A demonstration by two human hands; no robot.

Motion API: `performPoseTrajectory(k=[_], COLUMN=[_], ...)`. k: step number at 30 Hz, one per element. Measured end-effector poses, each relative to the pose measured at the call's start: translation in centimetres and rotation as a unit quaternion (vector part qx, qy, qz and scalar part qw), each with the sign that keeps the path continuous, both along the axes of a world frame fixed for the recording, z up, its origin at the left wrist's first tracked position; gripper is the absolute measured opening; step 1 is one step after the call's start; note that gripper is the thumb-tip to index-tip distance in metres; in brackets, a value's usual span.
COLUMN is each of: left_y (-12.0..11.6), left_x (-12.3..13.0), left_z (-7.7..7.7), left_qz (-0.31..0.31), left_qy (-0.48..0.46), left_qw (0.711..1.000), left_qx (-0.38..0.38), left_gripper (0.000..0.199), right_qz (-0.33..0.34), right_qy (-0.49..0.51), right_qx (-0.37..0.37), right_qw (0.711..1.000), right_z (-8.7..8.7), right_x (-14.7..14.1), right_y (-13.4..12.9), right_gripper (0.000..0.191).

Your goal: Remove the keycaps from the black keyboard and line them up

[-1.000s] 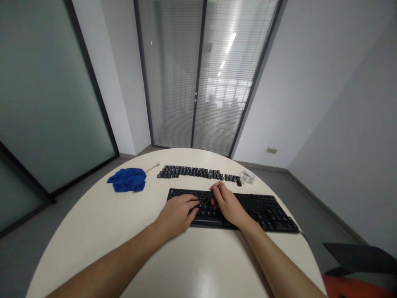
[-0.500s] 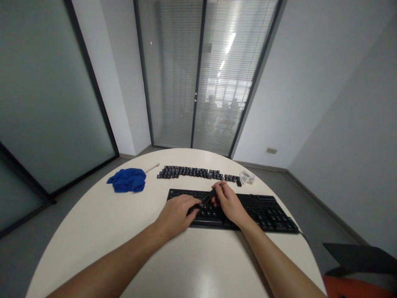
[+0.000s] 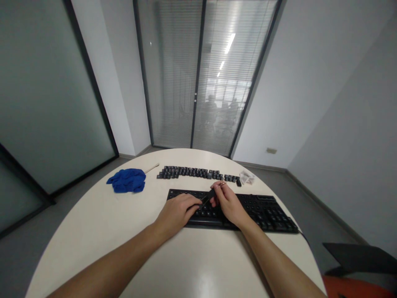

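Note:
A black keyboard (image 3: 263, 213) lies across the table, with many keys off its left and middle part. My right hand (image 3: 228, 203) is closed around the dark handle of a keycap puller (image 3: 207, 198), whose thin wire end points down to the left over the keyboard. My left hand (image 3: 177, 210) rests over the keyboard's left part, thumb and fingers pinched together at the puller's wire end. Whatever sits between those fingertips is too small and dark to make out. Loose black keycaps (image 3: 189, 171) stand in rows behind the keyboard.
A crumpled blue cloth (image 3: 128, 180) lies at the left beside a thin pale stick (image 3: 151, 168). At the back right is a clear, whitish crumpled piece (image 3: 247, 178). The round white table (image 3: 155, 265) curves away on both sides; a chair (image 3: 359, 258) stands at the lower right.
My left thumb has moved up closer to the fingers, around the puller's wire end. The right hand with the puller has barely shifted. The loose keycaps and cloth stay put.

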State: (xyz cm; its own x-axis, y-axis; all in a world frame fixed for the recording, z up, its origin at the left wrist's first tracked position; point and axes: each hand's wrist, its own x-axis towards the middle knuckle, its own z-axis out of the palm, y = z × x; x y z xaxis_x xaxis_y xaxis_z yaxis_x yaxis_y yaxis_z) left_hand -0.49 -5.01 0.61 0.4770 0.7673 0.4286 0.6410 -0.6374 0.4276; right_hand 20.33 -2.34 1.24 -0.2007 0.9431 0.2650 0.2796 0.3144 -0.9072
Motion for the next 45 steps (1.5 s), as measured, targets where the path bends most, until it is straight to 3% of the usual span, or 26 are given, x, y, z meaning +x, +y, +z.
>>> performPoseTrajectory(k=[6, 13, 18, 23, 30, 35, 45], left_y=[-0.2, 0.1, 0.7, 0.8, 1.3, 1.2, 1.8], left_x=[0.1, 0.3, 0.0, -0.2, -0.5, -0.6, -1.1], left_z=[0.0, -0.2, -0.1, -0.2, -1.1, -0.8, -0.6], left_qz=[0.018, 0.118, 0.113, 0.098, 0.121, 0.129, 0.162], left_qy=[-0.009, -0.092, -0.163, -0.134, -0.071, -0.036, -0.076], left_qw=[1.0, 0.987, 0.975, 0.983, 0.986, 0.988, 0.979], left_qx=[0.001, -0.067, -0.103, -0.083, -0.088, -0.072, -0.098], left_gripper=[0.017, 0.015, 0.016, 0.015, 0.021, 0.018, 0.024], right_qz=[0.02, 0.035, 0.022, -0.007, -0.013, -0.014, -0.013], right_qy=[0.009, 0.024, -0.015, -0.038, -0.042, -0.046, -0.049], right_qx=[-0.007, 0.008, 0.015, 0.028, 0.034, 0.027, 0.031], right_qw=[1.0, 0.999, 1.0, 0.999, 0.998, 0.999, 0.998], right_z=[0.1, -0.1, -0.3, -0.3, -0.1, 0.1, -0.2], right_x=[0.0, -0.5, -0.5, 0.1, 0.3, 0.4, 0.4], right_y=[-0.2, -0.5, -0.4, 0.1, 0.1, 0.0, 0.2], right_gripper=[0.036, 0.033, 0.033, 0.03, 0.029, 0.029, 0.029])
